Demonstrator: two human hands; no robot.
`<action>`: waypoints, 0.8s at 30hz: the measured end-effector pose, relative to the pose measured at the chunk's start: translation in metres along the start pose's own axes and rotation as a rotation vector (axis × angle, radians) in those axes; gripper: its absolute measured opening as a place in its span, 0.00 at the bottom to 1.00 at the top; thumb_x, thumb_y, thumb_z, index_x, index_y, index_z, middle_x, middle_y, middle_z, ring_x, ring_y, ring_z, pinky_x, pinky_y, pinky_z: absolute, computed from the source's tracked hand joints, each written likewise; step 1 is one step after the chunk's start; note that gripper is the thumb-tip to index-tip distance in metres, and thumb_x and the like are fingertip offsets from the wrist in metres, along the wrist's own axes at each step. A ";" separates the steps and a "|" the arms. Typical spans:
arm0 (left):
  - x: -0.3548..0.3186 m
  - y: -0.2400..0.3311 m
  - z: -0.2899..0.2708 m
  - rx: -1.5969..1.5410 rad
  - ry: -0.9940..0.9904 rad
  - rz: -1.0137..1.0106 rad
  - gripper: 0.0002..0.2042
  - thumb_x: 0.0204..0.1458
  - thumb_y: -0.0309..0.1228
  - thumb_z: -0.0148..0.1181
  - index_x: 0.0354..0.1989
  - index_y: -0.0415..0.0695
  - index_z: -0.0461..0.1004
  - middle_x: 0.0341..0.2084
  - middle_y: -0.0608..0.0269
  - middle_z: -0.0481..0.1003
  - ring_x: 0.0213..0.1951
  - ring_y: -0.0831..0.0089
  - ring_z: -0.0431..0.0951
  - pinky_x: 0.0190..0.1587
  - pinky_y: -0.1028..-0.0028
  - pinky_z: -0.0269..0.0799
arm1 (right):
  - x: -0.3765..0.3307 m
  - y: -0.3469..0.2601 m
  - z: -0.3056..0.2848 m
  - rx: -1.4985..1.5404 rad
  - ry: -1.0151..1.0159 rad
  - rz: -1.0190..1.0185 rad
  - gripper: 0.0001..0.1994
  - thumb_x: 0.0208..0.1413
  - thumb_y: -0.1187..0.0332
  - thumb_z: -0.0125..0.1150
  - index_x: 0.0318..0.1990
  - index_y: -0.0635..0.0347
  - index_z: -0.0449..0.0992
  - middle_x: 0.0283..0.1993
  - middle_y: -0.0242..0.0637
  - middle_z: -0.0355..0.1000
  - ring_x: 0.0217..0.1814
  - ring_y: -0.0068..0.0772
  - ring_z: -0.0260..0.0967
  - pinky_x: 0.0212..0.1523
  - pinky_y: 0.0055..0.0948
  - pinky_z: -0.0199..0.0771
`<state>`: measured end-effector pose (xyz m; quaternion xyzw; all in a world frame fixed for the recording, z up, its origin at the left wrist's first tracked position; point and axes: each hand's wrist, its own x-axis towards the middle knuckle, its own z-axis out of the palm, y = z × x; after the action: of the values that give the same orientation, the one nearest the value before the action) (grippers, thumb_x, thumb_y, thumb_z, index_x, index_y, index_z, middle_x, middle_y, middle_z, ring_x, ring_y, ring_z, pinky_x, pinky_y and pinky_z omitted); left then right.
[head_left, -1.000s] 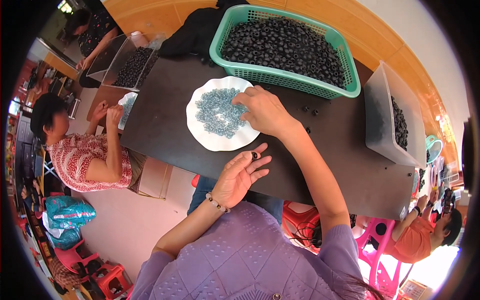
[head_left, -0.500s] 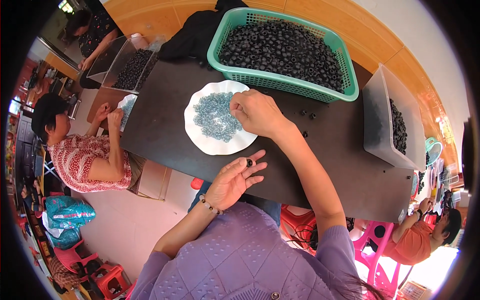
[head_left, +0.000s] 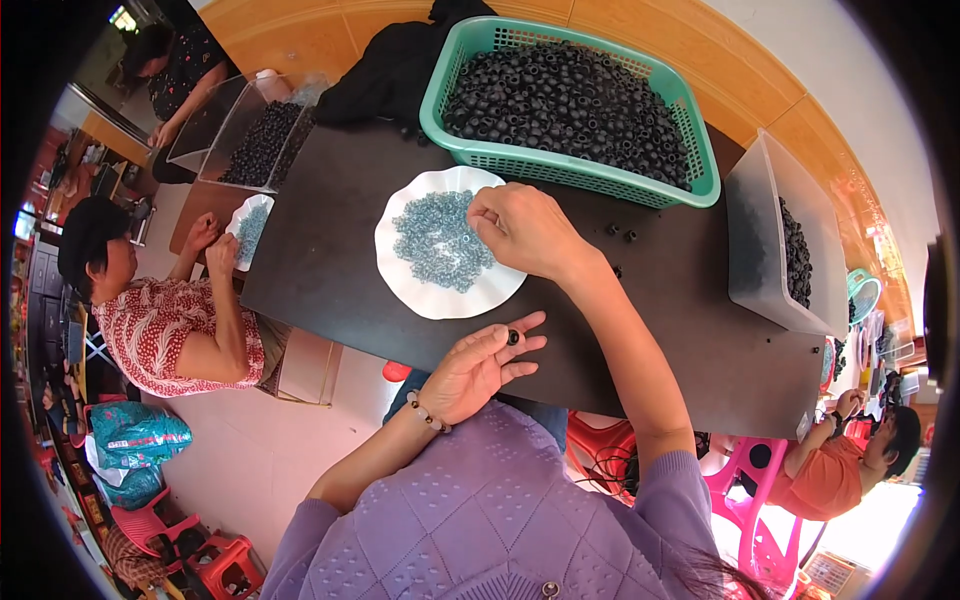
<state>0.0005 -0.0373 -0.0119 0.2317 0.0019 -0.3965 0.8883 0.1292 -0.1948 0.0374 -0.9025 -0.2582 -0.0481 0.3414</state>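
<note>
Palm up near the table's front edge, my left hand (head_left: 475, 372) pinches a small black ring-shaped piece (head_left: 514, 337) between thumb and fingers; the other fingers are spread. My right hand (head_left: 530, 228) is over the right side of a white wavy-edged plate (head_left: 398, 285), its fingertips pinched together. Whether they hold a bead is too small to make out. Small clear bluish beads (head_left: 440, 235) lie spread across the plate. Behind it stands a green plastic basket (head_left: 590, 180) heaped with black ring-shaped pieces (head_left: 570, 110).
A clear plastic bin (head_left: 770, 235) with black pieces stands at the table's right end. A few loose black pieces (head_left: 622, 233) lie right of my hand. Black cloth (head_left: 385, 70) is bunched at the back left. A co-worker (head_left: 180, 310) sits at left, another person (head_left: 850, 460) at right.
My left hand, with the black piece, has shifted slightly right. My right hand stays pinched over the plate. The whole view has shifted slightly.
</note>
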 end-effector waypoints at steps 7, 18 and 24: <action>-0.002 0.002 -0.001 -0.015 -0.008 0.003 0.12 0.63 0.36 0.48 0.45 0.41 0.73 0.65 0.53 0.56 0.60 0.65 0.65 0.56 0.65 0.67 | -0.003 -0.006 0.010 -0.085 0.018 -0.021 0.08 0.47 0.70 0.63 0.36 0.60 0.76 0.32 0.40 0.74 0.39 0.44 0.71 0.38 0.39 0.72; 0.001 0.001 -0.002 0.008 -0.004 0.016 0.11 0.62 0.35 0.49 0.46 0.44 0.73 0.66 0.48 0.54 0.60 0.64 0.65 0.57 0.64 0.68 | -0.007 -0.003 0.011 -0.064 -0.024 -0.040 0.08 0.48 0.75 0.57 0.37 0.59 0.76 0.30 0.39 0.73 0.38 0.44 0.71 0.39 0.39 0.71; 0.001 -0.001 -0.004 0.024 -0.020 0.015 0.12 0.61 0.36 0.50 0.47 0.43 0.72 0.65 0.48 0.54 0.60 0.64 0.65 0.56 0.64 0.68 | -0.015 -0.002 0.007 -0.051 0.005 -0.008 0.06 0.48 0.75 0.58 0.35 0.59 0.77 0.30 0.40 0.74 0.37 0.44 0.71 0.37 0.39 0.71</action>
<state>0.0013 -0.0367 -0.0164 0.2383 -0.0136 -0.3921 0.8884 0.1146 -0.1962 0.0292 -0.9098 -0.2596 -0.0582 0.3185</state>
